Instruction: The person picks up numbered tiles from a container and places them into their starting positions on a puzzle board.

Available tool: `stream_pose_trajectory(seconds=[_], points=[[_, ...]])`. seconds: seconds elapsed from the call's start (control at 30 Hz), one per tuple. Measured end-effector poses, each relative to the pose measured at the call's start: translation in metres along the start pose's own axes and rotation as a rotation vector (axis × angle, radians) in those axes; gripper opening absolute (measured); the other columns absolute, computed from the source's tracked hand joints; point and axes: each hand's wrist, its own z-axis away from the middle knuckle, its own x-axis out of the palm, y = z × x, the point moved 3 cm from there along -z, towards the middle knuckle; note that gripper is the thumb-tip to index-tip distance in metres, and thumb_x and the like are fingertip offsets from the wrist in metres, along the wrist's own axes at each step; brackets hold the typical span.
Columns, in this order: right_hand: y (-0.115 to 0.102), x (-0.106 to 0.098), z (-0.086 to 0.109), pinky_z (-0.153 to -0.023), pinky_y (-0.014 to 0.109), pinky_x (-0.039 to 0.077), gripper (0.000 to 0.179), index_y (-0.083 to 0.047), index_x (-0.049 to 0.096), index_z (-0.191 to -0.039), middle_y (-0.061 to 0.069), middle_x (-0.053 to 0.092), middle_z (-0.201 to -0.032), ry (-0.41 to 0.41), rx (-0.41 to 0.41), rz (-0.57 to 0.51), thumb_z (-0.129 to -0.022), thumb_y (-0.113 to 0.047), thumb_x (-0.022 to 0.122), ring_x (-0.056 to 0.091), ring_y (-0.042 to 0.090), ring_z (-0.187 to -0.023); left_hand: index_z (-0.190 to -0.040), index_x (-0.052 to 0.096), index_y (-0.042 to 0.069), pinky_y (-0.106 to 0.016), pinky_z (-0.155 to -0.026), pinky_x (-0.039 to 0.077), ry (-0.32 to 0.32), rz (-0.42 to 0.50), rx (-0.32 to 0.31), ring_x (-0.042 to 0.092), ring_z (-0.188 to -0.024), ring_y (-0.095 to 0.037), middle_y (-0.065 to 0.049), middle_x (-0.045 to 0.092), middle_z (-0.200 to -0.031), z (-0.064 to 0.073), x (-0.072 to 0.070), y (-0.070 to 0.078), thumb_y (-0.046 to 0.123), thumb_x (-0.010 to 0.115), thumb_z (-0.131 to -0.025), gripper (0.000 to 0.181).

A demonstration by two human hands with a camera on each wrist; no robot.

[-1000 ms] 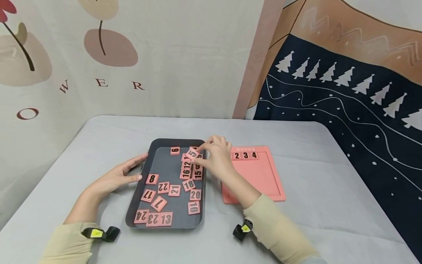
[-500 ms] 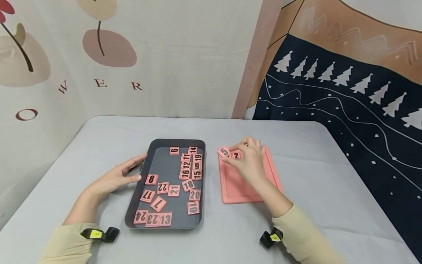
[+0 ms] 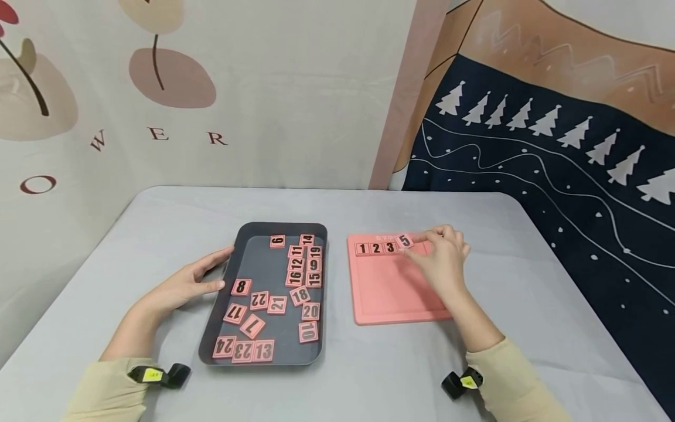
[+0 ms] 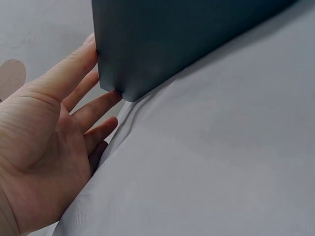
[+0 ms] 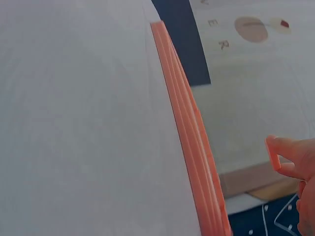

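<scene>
Between thumb and fingertips, my right hand [image 3: 443, 258] pinches a pink number tile marked 5 [image 3: 404, 241], tilted over the top row of the pink board [image 3: 395, 293]. Tiles 1 [image 3: 362, 249], 2 [image 3: 376, 248] and 3 [image 3: 389, 248] stand side by side in that row; the spot under the held tile is hidden. In the right wrist view the tile [image 5: 272, 153] shows edge-on, above the board's side [image 5: 187, 123]. My left hand [image 3: 181, 284] touches the left rim of a dark grey tray [image 3: 253, 258] with extended fingers [image 4: 101, 108].
Several loose number tiles lie in the tray, some in columns at its right, others scattered, such as tile 8 [image 3: 241, 287] and tile 24 [image 3: 224, 346]. A white cloth [image 3: 337, 363] covers the table. Printed curtains [image 3: 295, 117] hang behind.
My right hand has carried tile 5 from the tray rightward, past the board's left corner, to the right of tile 3. The left hand stays at the tray's rim.
</scene>
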Motion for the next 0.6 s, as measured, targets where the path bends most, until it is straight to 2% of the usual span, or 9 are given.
stream_pose_trajectory(seconds=[0.23,0.3,0.37,0.47,0.53,0.6], points=[[0.026,-0.001,0.0,-0.086,0.051,0.02,0.034,-0.002,0.072,-0.094,0.012,0.052,-0.1,0.013,0.096,0.025,-0.073,-0.026,0.085,0.039,0.034,-0.099,-0.151,0.027,0.007,-0.007,-0.096,0.022,-0.003,0.011,0.005,0.015,-0.14,-0.037,-0.018,0.025,-0.154,0.0,0.001,0.001,0.01,0.062,-0.093,0.068],[0.033,0.0,-0.001,-0.085,0.051,0.021,0.036,-0.002,0.072,-0.094,0.014,0.052,-0.101,0.008,0.126,0.037,-0.073,-0.027,0.085,0.039,0.034,-0.1,-0.151,0.027,0.006,-0.015,-0.102,0.021,0.0,0.011,-0.005,0.014,-0.14,-0.037,-0.018,0.024,-0.154,0.0,0.001,0.001,0.01,0.062,-0.093,0.068],[0.039,0.002,-0.002,-0.084,0.051,0.022,0.037,-0.002,0.071,-0.094,0.015,0.052,-0.102,0.001,0.154,0.047,-0.073,-0.029,0.084,0.039,0.035,-0.101,-0.151,0.027,0.006,-0.03,-0.109,0.019,0.002,0.01,-0.011,0.013,-0.14,-0.038,-0.018,0.024,-0.154,0.001,0.001,0.002,0.01,0.063,-0.093,0.068],[0.046,0.006,-0.002,-0.084,0.051,0.022,0.038,-0.001,0.071,-0.094,0.016,0.052,-0.103,-0.011,0.183,0.052,-0.074,-0.031,0.084,0.039,0.035,-0.102,-0.151,0.027,0.006,-0.053,-0.109,0.013,0.004,0.011,-0.016,0.013,-0.14,-0.039,-0.018,0.023,-0.154,0.001,0.001,0.002,0.01,0.063,-0.093,0.069],[0.049,0.008,-0.002,-0.084,0.051,0.023,0.038,-0.001,0.071,-0.093,0.016,0.052,-0.103,-0.016,0.191,0.057,-0.074,-0.031,0.084,0.039,0.035,-0.102,-0.151,0.027,0.006,-0.058,-0.108,0.012,0.005,0.01,-0.015,0.012,-0.14,-0.039,-0.018,0.023,-0.154,0.0,0.001,0.002,0.01,0.063,-0.093,0.069],[0.051,0.011,-0.001,-0.084,0.051,0.024,0.036,-0.001,0.071,-0.091,0.017,0.053,-0.103,-0.021,0.197,0.065,-0.074,-0.031,0.084,0.04,0.036,-0.102,-0.151,0.027,0.007,-0.051,-0.11,0.014,0.006,0.009,-0.015,0.013,-0.14,-0.039,-0.017,0.023,-0.154,0.0,0.0,0.002,0.01,0.063,-0.093,0.068]])
